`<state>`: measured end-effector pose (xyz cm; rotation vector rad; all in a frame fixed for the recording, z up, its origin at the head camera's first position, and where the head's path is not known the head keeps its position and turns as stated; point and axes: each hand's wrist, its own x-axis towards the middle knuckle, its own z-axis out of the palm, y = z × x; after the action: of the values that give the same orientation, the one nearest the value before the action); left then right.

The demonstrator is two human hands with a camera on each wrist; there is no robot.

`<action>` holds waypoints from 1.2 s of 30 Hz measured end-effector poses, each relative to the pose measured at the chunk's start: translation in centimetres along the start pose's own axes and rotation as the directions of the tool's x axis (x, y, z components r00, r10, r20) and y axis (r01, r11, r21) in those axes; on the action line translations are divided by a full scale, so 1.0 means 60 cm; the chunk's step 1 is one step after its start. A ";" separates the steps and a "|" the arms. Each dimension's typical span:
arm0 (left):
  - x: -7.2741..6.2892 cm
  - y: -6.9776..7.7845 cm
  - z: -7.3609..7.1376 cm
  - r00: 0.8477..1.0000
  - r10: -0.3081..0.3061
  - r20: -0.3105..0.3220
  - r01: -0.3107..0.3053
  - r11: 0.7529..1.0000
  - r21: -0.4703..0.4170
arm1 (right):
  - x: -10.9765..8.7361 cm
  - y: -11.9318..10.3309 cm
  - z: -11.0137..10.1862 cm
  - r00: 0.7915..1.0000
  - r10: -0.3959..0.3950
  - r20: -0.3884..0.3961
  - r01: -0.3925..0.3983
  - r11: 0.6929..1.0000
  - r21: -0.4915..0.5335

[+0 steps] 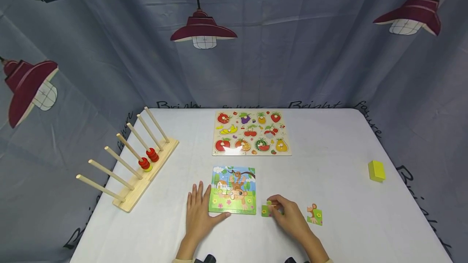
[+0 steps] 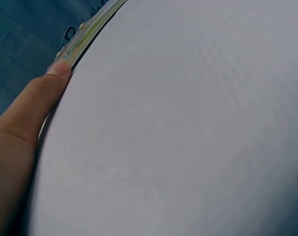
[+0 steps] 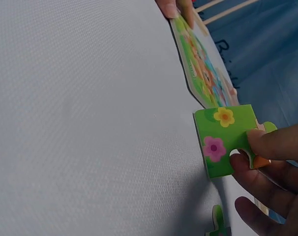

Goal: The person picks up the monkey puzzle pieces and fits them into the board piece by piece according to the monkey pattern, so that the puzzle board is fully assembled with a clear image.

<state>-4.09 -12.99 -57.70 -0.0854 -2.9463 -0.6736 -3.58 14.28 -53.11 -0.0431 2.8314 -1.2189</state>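
Observation:
A monkey jigsaw puzzle in a square green-edged board [image 1: 232, 210] lies before the person. The left hand [image 1: 199, 214] rests against its left side with fingers straight, and the thumb [image 2: 60, 69] touches the lower edge. To the right of the board, the right hand [image 1: 292, 220] pinches a green puzzle piece [image 3: 218, 142] with a yellow and a pink flower between thumb and fingers; part of the piece is hidden by the fingers. Another puzzle piece [image 1: 315, 215], showing a monkey's ear and a yellow flower, lies on the table right of that hand.
Behind the jigsaw lies a fruit peg puzzle [image 1: 252, 133]. At the left stands a wooden peg rack [image 1: 146, 177] with red and yellow rings on two pegs. A yellow block [image 1: 376, 171] sits near the right edge of the white table [image 1: 347, 182].

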 end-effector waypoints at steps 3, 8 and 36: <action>0.000 0.000 0.001 1.000 0.000 -0.003 0.000 1.000 0.001 | 0.000 0.000 0.002 1.000 -0.018 -0.005 0.018 1.000 0.008; 0.000 -0.001 0.002 1.000 0.002 -0.008 -0.002 1.000 0.002 | 0.000 -0.001 0.004 1.000 -0.017 -0.004 0.017 1.000 0.018; 0.000 -0.002 0.005 0.999 0.019 -0.040 -0.019 1.000 0.003 | 0.033 -0.045 0.076 0.994 0.107 -0.026 -0.084 0.886 0.456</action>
<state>-4.12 -12.99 -58.04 -0.0985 -2.9040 -0.6617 -5.23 9.03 -54.36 0.1491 2.4702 -1.8424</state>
